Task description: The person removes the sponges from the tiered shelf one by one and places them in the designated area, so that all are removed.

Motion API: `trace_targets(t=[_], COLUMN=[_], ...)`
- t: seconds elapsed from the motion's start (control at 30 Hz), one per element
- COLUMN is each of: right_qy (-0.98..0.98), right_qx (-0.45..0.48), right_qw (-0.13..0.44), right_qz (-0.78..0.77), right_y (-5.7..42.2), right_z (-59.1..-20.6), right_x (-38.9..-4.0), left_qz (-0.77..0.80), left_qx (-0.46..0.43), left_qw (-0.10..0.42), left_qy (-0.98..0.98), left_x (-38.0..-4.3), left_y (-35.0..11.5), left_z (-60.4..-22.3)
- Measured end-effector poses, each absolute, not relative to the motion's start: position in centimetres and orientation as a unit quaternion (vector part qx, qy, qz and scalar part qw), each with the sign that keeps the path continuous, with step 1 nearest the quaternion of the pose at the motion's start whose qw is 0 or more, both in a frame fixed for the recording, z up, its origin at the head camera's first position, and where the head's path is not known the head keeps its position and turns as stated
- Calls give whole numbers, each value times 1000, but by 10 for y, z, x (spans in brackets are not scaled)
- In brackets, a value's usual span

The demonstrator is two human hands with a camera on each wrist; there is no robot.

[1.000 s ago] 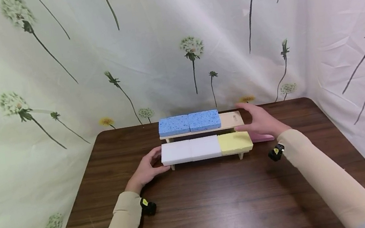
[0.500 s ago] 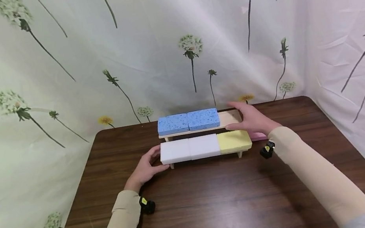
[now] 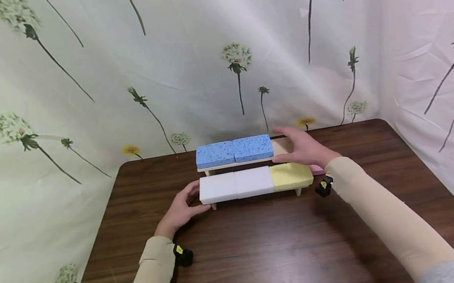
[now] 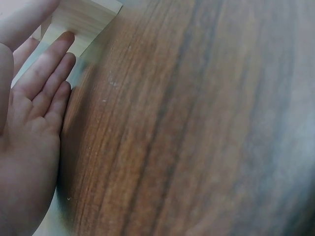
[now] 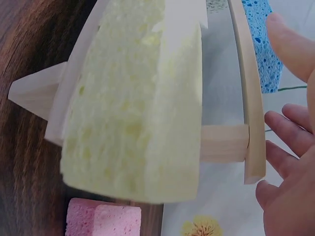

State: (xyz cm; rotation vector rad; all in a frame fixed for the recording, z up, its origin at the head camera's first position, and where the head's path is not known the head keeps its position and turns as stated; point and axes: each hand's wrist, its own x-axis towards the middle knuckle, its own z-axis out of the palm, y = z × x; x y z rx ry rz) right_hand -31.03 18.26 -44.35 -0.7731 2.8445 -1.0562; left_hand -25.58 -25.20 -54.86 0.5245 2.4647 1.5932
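Note:
A two-tier wooden stand (image 3: 280, 146) carries sponges. Two blue speckled sponges (image 3: 234, 151) lie side by side on its upper, rear shelf. Along the lower, front shelf sit two white blocks (image 3: 236, 185) and a yellow sponge (image 3: 291, 176). My left hand (image 3: 178, 213) rests at the left end of the stand, thumb toward the front; in the left wrist view its fairly straight fingers (image 4: 49, 81) reach the wood (image 4: 81, 22). Over the right end of the upper shelf, my right hand (image 3: 305, 148) spreads with nothing in it, thumb close to the right blue sponge.
A pink sponge (image 5: 115, 219) lies low beyond the yellow one's end, mostly hidden by the right hand and stand in the head view. The stand is on a dark wooden table (image 3: 245, 257). A dandelion-print curtain (image 3: 197, 67) hangs right behind.
My right hand has moved left along the upper shelf toward the blue sponges, covering more of its bare end. The left hand and the sponges stay in place.

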Motion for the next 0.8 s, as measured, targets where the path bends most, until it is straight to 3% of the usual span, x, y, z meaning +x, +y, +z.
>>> trace_targets(t=[0.8], right_qy=[916], right_qx=[-244], right_qw=[44], right_qz=[-317], right_y=[160], right_z=[-441], right_x=[-314], left_qz=[523], left_qx=[176], left_qw=[79], left_qy=[830], left_x=[-257], left_y=[-253], left_z=[-550])
